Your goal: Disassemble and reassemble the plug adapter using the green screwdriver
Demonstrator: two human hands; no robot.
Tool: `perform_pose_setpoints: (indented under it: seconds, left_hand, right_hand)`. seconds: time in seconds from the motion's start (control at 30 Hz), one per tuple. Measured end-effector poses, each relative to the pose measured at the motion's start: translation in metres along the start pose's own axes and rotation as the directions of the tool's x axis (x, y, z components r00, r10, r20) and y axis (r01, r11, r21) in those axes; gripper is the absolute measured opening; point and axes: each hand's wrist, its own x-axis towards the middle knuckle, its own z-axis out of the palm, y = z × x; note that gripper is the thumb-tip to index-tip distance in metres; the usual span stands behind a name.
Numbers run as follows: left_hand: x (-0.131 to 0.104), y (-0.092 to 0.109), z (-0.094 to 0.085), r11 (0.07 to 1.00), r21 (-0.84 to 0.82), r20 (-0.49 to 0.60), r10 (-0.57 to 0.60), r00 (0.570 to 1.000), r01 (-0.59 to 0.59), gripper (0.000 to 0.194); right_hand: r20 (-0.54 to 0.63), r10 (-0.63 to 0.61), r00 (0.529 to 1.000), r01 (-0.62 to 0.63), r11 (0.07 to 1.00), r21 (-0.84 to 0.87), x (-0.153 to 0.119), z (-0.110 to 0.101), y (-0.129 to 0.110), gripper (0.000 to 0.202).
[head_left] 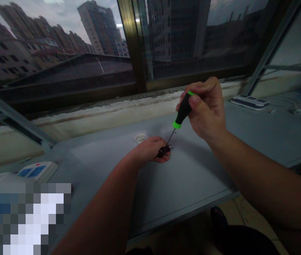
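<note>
Right hand (206,109) grips a screwdriver (184,109) by the handle, thumb along one side, shaft slanting down to the left. Left hand (150,149) is clamped on a small dark part (162,152), held just above or against the table (193,184); exact contact can't be told. Hands are apart, linked only by the tool. Tip ends at or right beside the part; whether it's seated in anything is too small to tell.

Risks: tip could slip off the part and jab the left fingers, since they wrap right around it and the shaft comes in at a slant. Part could twist or pop out of the pinch if the right hand turns hard, as it looks small and maybe slick. Dim light makes misalignment likelier. Anything tiny coming loose could roll off and get lost. A white cup-like piece (140,137) sits just past the left hand; a knock from the wrist could shift it.

Materials: handle black, probably rubbery, chunky, with bright green bands at both ends; shaft thin, straight, metallic. Part dark, somewhat glossy, rounded, with thin prongs sticking out. White piece round-rimmed, likely plastic. Table flat, smooth, grey-blue. Window ledge (113,106) behind is rough, chipped, plaster-like.
</note>
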Motion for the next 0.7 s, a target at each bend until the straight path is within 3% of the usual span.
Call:
perform_pose_setpoints:
  seconds: [0.1,0.2,0.5,0.7]
  left_hand:
    - [0.000,0.000,0.000,1.000,-0.003,-0.005,0.001,1.000,-0.001,0.015]
    - [0.001,-0.001,0.000,1.000,-0.006,-0.007,0.005,1.000,-0.005,0.016]
    - [0.002,-0.002,-0.001,1.000,0.008,-0.001,-0.005,1.000,0.005,0.014]
    - [0.002,-0.002,-0.001,1.000,0.000,0.005,-0.008,1.000,0.008,0.013]
  right_hand:
    - [0.069,0.081,0.994,-0.087,0.993,0.076,0.000,-0.002,-0.001,0.020]
    - [0.084,0.128,0.988,-0.131,0.991,0.029,0.001,-0.004,0.001,0.026]
    - [-0.013,-0.012,1.000,0.010,0.994,-0.110,0.003,-0.008,0.006,0.036]
    - [0.019,0.108,0.994,-0.107,0.994,-0.010,0.001,-0.004,-0.003,0.024]
